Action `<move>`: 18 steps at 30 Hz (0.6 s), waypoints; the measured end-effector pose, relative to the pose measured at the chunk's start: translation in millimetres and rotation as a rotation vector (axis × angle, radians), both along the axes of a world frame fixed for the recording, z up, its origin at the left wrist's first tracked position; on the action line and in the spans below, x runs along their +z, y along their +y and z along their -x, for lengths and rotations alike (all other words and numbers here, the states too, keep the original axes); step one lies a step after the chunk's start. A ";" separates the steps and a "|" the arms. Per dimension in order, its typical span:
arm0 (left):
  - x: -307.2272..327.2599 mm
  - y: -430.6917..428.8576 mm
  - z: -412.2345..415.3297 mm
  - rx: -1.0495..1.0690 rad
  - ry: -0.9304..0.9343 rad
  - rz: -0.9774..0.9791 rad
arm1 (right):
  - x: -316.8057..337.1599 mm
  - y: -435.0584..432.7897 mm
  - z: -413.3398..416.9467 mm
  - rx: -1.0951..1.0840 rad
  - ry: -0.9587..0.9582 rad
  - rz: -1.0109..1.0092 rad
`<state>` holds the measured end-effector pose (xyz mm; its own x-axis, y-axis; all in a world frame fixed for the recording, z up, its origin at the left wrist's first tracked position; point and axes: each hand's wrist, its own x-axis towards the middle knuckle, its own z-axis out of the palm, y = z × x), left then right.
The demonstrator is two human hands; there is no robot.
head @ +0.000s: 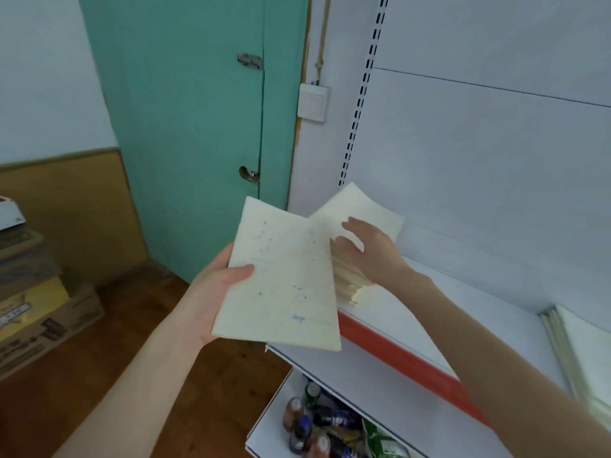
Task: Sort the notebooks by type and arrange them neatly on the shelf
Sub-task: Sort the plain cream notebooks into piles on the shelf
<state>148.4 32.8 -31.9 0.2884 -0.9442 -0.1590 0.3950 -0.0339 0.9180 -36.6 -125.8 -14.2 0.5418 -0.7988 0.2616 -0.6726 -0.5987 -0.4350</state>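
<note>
Two piles of cream, paper-covered notebooks are seen on the white metal shelf with a red front strip [406, 355]: the left pile [350, 287] at its left end and the right pile [582, 352] at the edge of view, well apart. A thin cream notebook with faint blue marks [284, 282] is held in front of the shelf's left end by the left hand [215, 292], the grip closed on its left edge, thumb laid across the cover. The right hand [370, 252] is spread over the left pile, its grip wide, fingers straight against the tilted top notebook [363, 203]. Bottled drinks [307, 421] are kept on the lower shelf, and a teal door [185, 127] is seen behind.
</note>
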 end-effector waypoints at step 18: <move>-5.0 12.3 -5.0 0.094 -0.001 0.037 | -17.9 73.8 -8.1 0.331 -0.067 0.360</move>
<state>153.4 45.1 -36.8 0.3759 -0.9183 -0.1244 0.3940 0.0369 0.9184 -28.5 -52.0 -32.1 0.7239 -0.4388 0.5324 -0.3983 -0.8959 -0.1968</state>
